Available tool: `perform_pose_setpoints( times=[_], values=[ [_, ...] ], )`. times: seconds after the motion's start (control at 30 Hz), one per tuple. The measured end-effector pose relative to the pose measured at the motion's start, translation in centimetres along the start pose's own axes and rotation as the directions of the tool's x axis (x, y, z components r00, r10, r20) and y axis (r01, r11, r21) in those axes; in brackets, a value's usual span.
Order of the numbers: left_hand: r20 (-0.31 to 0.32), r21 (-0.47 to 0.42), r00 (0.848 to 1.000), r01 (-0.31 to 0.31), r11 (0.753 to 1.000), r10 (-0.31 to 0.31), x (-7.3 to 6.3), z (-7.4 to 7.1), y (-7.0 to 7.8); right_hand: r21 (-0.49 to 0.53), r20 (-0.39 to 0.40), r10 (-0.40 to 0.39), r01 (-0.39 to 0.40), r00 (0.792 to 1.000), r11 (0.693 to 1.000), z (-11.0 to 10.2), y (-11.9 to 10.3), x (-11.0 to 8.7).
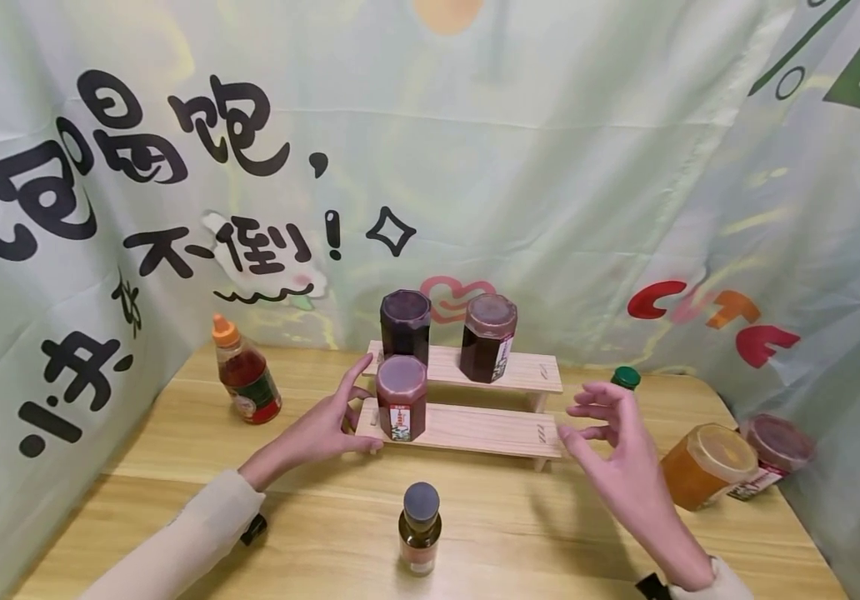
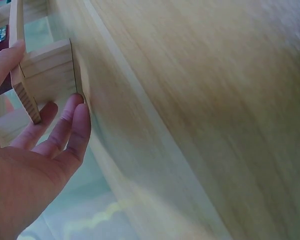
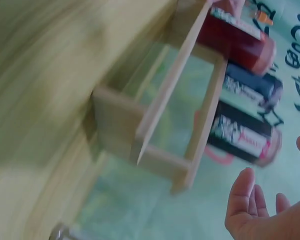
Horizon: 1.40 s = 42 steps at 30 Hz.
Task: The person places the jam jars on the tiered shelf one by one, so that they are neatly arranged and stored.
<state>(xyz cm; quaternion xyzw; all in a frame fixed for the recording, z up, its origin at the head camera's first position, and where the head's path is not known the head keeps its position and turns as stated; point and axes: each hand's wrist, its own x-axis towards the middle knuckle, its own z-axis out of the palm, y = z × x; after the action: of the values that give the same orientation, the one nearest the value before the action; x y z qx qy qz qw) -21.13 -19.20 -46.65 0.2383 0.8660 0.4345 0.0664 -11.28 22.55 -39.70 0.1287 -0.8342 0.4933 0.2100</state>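
A two-step wooden shelf stands on the table, seen by all three cameras. At its left end my left hand grips it, with the thumb at the front edge and the fingers round the end panel. A dark red jar sits on the lower step beside that hand. Two dark jars stand on the upper step, one at the left and one nearer the middle. Off the shelf's right end, my right hand hovers with fingers loosely bent, holding nothing.
A squeeze bottle with an orange cap stands at the left. In front of the shelf is a small dark-capped bottle. Right of my right hand are an amber jar and a red jar; a green cap shows behind it. Printed cloth encloses the table.
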Motion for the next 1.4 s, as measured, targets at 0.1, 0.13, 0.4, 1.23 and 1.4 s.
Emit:
perform_pose_setpoints(
  times=[0.1,0.13,0.4,1.23,1.4],
  values=[
    [-0.002,0.000,1.000,0.006,1.000,-0.006,-0.2,-0.1,0.1,-0.044,-0.017,0.007,-0.008,1.000,0.999,-1.4,-0.1,0.0],
    [-0.001,0.001,1.000,0.004,1.000,-0.004,-0.2,-0.2,0.2,-0.047,-0.023,0.010,-0.012,1.000,0.999,-1.8,-0.2,0.0],
    [0.003,0.004,1.000,-0.003,1.000,0.003,-0.2,-0.1,0.1,-0.077,-0.097,0.060,-0.068,0.993,0.995,-4.8,-0.1,0.0],
    [0.006,0.004,1.000,0.025,1.000,-0.025,-0.1,-0.2,0.1,-0.188,-0.305,0.322,-0.388,0.896,0.902,-13.4,4.7,-3.5],
    [0.004,0.015,1.000,0.008,1.000,-0.008,0.0,0.0,0.0,-0.213,-0.341,0.383,-0.468,0.858,0.858,-13.2,6.0,-4.1]
  ],
)
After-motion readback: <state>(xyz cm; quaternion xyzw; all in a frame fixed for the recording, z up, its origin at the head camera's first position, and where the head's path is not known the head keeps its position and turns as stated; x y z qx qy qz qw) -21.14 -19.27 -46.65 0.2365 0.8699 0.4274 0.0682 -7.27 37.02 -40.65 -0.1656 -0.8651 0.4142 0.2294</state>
